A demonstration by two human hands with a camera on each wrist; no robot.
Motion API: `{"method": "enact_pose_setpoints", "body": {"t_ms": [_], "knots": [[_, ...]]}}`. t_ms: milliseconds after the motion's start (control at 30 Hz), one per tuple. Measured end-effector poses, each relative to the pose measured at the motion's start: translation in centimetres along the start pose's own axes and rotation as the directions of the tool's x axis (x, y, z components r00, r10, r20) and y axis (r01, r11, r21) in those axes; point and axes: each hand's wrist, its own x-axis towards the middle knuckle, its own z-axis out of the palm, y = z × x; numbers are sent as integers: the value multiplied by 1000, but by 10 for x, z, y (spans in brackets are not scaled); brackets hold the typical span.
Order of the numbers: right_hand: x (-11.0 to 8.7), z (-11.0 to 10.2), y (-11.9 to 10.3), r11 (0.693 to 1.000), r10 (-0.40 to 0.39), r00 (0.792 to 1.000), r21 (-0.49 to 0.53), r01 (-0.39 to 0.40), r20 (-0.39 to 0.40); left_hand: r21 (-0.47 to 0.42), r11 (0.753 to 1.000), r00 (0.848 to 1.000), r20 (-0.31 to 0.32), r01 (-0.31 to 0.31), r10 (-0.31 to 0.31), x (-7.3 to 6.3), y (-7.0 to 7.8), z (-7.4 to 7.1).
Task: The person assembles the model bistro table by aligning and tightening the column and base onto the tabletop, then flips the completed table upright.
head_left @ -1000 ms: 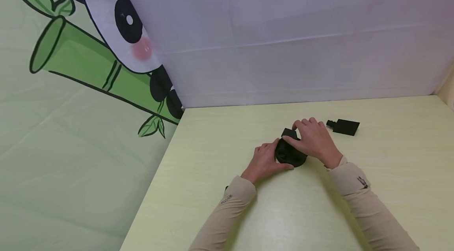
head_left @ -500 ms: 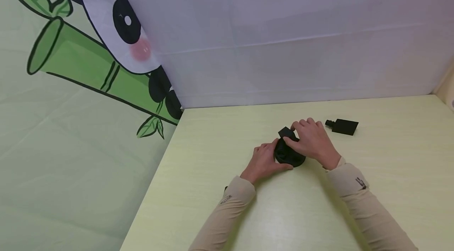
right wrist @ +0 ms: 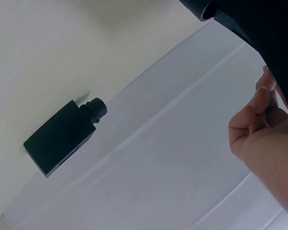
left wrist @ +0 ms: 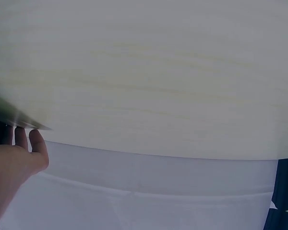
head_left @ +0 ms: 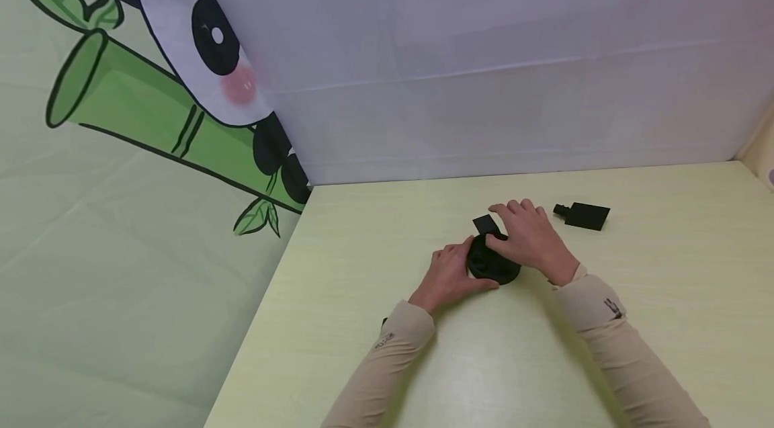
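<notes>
Black unit is on your pale wood-grain table, between your hands: rounded base, flat squared block at far end. Long axis runs away from you, block end slightly left. Left hand curves wide round the base. Right hand: thumb touching, fingers arched; can't tell if gripping. Boxy black piece lies right, round neck pointing left.
</notes>
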Motion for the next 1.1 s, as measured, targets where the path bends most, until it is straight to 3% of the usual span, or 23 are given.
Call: {"method": "enact_pose_setpoints", "body": {"t_ms": [267, 533, 1100], "knots": [[2, 1, 3, 999, -34, 999, 8, 34, 31, 1, 1000, 1000, -1, -1, 1, 1, 1, 0], [6, 0, 3, 1000, 1, 998, 16, -2, 65, 7, 1000, 1000, 2, -1, 1, 1, 2, -1], [13, 1, -1, 994, 107, 993, 14, -108, 51, 1, 1000, 1000, -3, -3, 3, 2, 1, 1]]}}
